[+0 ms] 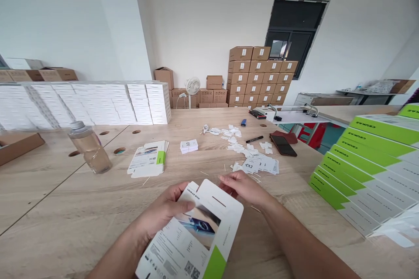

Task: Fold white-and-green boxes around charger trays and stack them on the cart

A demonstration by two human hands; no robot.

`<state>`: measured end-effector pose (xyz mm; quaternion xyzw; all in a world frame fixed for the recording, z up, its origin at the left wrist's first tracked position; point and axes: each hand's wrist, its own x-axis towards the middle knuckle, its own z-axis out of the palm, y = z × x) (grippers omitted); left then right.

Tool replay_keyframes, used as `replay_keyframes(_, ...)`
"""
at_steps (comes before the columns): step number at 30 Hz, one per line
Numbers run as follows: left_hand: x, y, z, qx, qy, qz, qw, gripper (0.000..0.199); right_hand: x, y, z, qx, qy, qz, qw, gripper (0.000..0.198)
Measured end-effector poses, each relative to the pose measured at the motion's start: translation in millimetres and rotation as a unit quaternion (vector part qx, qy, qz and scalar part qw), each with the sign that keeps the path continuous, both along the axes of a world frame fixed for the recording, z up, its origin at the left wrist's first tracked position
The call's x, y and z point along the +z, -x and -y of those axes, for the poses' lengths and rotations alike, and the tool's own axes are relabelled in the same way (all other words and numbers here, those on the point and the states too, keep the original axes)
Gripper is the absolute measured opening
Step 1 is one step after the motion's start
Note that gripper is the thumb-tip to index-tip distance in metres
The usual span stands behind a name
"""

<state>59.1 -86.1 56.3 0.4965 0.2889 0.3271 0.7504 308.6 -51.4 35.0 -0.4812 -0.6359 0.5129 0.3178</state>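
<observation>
A white and green printed cardboard box (183,244), its end flap with a slot standing out, is tilted up at the bottom middle. My left hand (172,207) grips it along the left side, the thumb lying across the printed face. Close to the box's upper right edge is my right hand (240,186), its fingers curled behind the flap; what they hold, if anything, is hidden. Beyond my left hand lies a small stack of flat box blanks (148,159) with the same print. A stack of small white cards (189,146) lies farther back.
Green and white boxes (366,161) are piled at the right. Paper scraps (242,148), white cards (262,164), a marker (254,139) and a phone (283,144) lie right of centre. A bottle (90,148) stands left, before rows of white boxes (98,102).
</observation>
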Motion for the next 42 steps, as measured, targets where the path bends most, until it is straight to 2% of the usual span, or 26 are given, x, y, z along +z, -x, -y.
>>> replay_keyframes(2,-2.0,3,-4,0.04,-0.001,0.013,0.999,0.034,-3,-5,-6,-0.032,-0.076,0.07,0.994,0.041)
replay_keyframes(4,-2.9,7,-8,0.076,-0.005,0.02,0.997,0.033,-8,-10,-11,-0.061,-0.125,0.143,0.98,0.035)
replay_keyframes(7,-1.7,14,-13,0.102,-0.008,0.013,0.995,0.043,-15,-24,-21,-0.106,-0.174,0.24,0.949,0.041)
replay_keyframes(10,-0.3,19,-15,0.112,-0.005,-0.013,0.994,0.047,-17,-47,-34,-0.169,-0.19,0.29,0.923,0.039)
replay_keyframes(13,-1.3,22,-17,0.133,-0.006,-0.052,0.99,0.034,-18,-73,-45,-0.213,-0.187,0.334,0.899,0.029)
replay_keyframes(16,-2.8,23,-19,0.145,-0.029,-0.089,0.985,0.031,-19,-87,-51,-0.223,-0.178,0.364,0.887,0.025)
replay_keyframes(20,-2.2,21,-20,0.178,-0.083,-0.16,0.967,0.05,-26,-83,-50,-0.198,-0.195,0.391,0.877,0.035)
replay_keyframes(23,-1.8,19,-19,0.188,-0.111,-0.203,0.954,0.062,-32,-74,-48,-0.166,-0.211,0.398,0.877,0.039)
replay_keyframes(25,-2.5,17,-17,0.18,-0.117,-0.209,0.954,0.062,-34,-69,-47,-0.158,-0.217,0.398,0.877,0.038)
replay_keyframes(30,-4.8,15,-17,0.164,-0.102,-0.182,0.964,0.046,-27,-66,-46,-0.178,-0.242,0.378,0.876,0.039)
replay_keyframes(33,-5.1,14,-18,0.162,-0.133,-0.214,0.954,0.035,-17,-60,-43,-0.191,-0.261,0.35,0.879,0.042)
replay_keyframes(37,-4.8,10,-14,0.137,-0.141,-0.213,0.957,0.035,-4,-25,-22,-0.197,-0.295,0.244,0.903,0.047)
replay_keyframes(39,-4.3,6,-10,0.121,-0.143,-0.195,0.963,0.039,0,1,-6,-0.175,-0.323,0.184,0.912,0.043)
replay_keyframes(42,-4.0,1,-5,0.101,-0.187,-0.177,0.961,0.041,3,35,16,-0.122,-0.377,0.157,0.905,0.033)
